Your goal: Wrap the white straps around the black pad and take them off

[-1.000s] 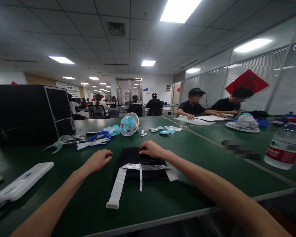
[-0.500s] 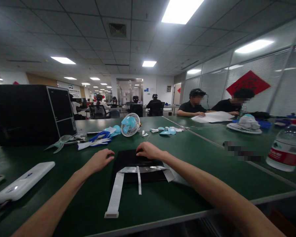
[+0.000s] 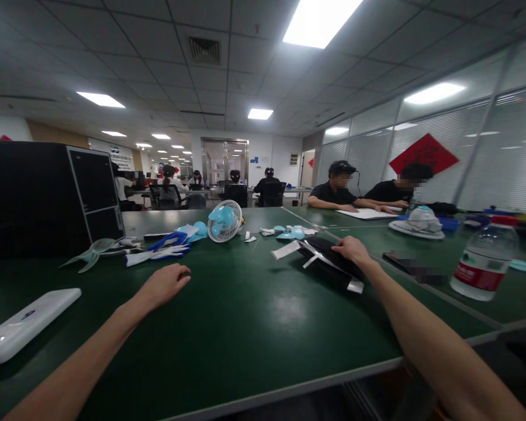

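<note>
At far left, a white oblong device (image 3: 33, 321) lies on the green tabletop (image 3: 254, 339), well apart from the work. The left hand (image 3: 169, 283) is empty, fingers loosely curled, near the blue-and-white gloves (image 3: 160, 250); it lends no support. Beyond it, a small fan (image 3: 225, 221) leans on its cage.

Right of centre, a flat black piece with white ribbon-like strips (image 3: 286, 250) is tilted; whether any edge touches the tabletop cannot be told. The right hand (image 3: 350, 248) pinches it by its upper edge. Judged risk: a one-sided hold may let it swing or slip, and the loose strips could snag or crease. Farther right, a dark, blurred-out object (image 3: 414, 269) and a water bottle (image 3: 484, 263) stand in line; a wide sweep could knock the bottle over.
</note>
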`<action>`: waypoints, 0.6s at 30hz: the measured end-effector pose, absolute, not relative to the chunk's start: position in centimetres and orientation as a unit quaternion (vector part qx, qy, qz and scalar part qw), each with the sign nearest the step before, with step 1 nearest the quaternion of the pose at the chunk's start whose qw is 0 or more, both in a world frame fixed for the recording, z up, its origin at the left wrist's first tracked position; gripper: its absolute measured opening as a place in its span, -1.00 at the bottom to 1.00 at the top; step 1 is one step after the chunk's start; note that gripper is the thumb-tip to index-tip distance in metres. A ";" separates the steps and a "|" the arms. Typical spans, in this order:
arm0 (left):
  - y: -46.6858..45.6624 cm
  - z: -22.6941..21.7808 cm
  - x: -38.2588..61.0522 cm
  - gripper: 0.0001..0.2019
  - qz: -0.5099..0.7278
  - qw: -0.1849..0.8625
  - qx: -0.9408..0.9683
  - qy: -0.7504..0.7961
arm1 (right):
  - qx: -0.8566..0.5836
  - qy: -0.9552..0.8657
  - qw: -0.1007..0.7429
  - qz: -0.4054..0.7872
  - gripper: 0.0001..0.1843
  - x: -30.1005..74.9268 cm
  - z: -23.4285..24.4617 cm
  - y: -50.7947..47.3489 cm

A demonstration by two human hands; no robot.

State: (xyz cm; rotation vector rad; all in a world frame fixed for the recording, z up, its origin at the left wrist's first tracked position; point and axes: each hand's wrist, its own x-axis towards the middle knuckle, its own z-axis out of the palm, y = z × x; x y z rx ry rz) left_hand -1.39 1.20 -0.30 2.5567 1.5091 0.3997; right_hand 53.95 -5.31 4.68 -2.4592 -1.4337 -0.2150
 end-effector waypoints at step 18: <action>2.3 -1.3 -2.3 -0.52 0.107 0.084 0.847 0.513 | -0.827 -0.552 0.097 -0.043 -0.74 54.7 4.5 -5.0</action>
